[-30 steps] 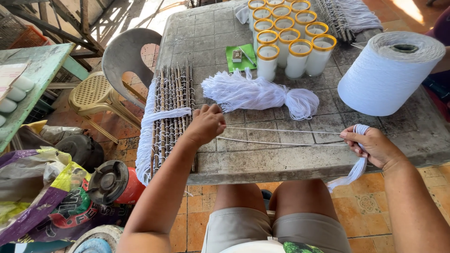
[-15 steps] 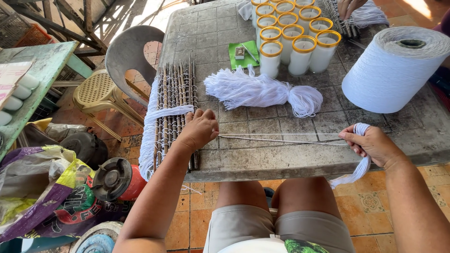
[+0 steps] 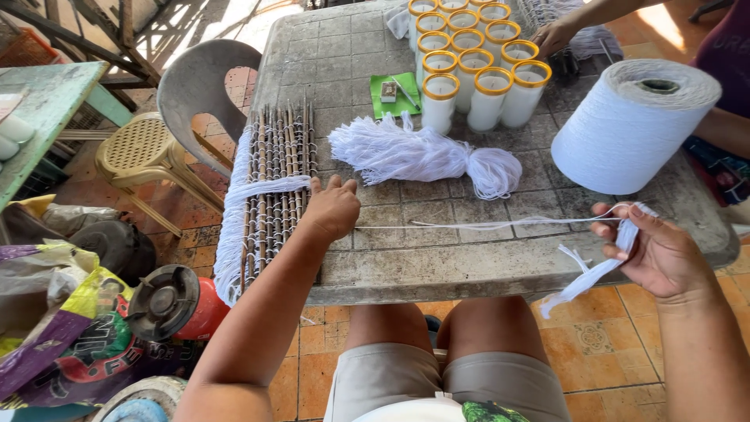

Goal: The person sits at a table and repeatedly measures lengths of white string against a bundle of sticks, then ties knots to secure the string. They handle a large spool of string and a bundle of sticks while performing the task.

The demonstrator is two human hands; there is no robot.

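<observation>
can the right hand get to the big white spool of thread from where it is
Probably yes. The right hand sits just below the big white spool with bare table between them, though its fingers already pinch white strands.

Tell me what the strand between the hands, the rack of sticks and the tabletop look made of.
Strand: white, matte cotton-like string, probably; fibrous ends. Rack of sticks: thin brown wood or bamboo, seemingly; uneven and dull. Tabletop: grey, rough concrete or stone tile, apparently; gridded, stained.

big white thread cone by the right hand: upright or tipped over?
Upright. The white thread cone stands on its wide base on the table, its hollow core opening facing up, clear of the right hand.
</observation>
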